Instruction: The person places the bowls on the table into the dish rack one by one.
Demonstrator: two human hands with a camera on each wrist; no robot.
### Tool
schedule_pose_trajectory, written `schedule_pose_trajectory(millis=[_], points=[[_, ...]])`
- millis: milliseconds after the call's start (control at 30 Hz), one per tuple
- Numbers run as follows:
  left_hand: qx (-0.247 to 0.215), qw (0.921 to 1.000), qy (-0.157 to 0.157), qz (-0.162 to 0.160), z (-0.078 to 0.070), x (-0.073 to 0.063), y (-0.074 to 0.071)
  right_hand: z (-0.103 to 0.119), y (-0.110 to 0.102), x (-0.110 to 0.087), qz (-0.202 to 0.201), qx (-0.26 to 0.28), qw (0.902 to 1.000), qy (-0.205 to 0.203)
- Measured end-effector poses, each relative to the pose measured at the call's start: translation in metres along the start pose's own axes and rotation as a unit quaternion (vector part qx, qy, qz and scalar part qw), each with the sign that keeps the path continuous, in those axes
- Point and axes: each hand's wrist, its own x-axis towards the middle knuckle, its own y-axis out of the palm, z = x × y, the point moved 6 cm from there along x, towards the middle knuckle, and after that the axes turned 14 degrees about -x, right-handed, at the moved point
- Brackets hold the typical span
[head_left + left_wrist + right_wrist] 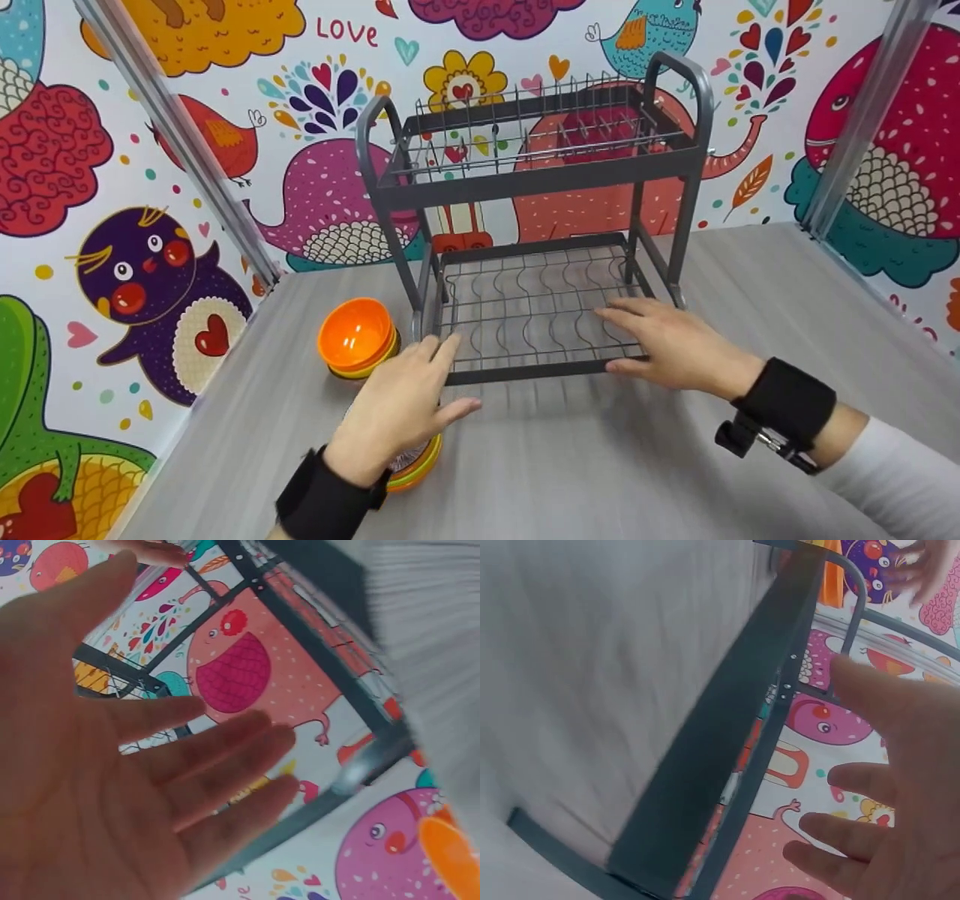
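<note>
A dark grey two-tier dish rack (540, 176) with wire shelves stands on the table. Near its lower front left corner is my left hand (397, 405), fingers stretched out and nothing in it. My right hand (671, 345) reaches over the right front of the lower shelf (536, 315), fingers also extended and holding nothing. Both palms show bare in the wrist views, the left hand (150, 780) and the right hand (900, 787). Left of the rack sits a stack of bowls, an orange bowl (356, 335) on top. Under my left forearm is another stack of dishes (416, 465), partly hidden.
The grey table (540, 465) meets a wall (315, 97) printed with cartoon animals behind the rack and at both sides. Metal corner posts (195, 150) stand at left and right.
</note>
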Motion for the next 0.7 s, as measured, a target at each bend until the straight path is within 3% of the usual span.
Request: schedule_pose_trajectory(millis=[167,333,700], points=[[0.02,0.9998,0.005,-0.003,0.012,-0.021,0.002,-0.005,0.01,-0.005,-0.045,0.003,0.9989,-0.012],[-0.012,0.9999,-0.008,-0.003,0.022,-0.035,0.003,-0.01,0.017,-0.01,-0.075,0.02,0.9968,-0.018],[-0.047,0.9972,0.046,-0.034,0.026,-0.053,0.024,-0.014,0.029,-0.017,-0.117,0.034,0.9922,-0.029]])
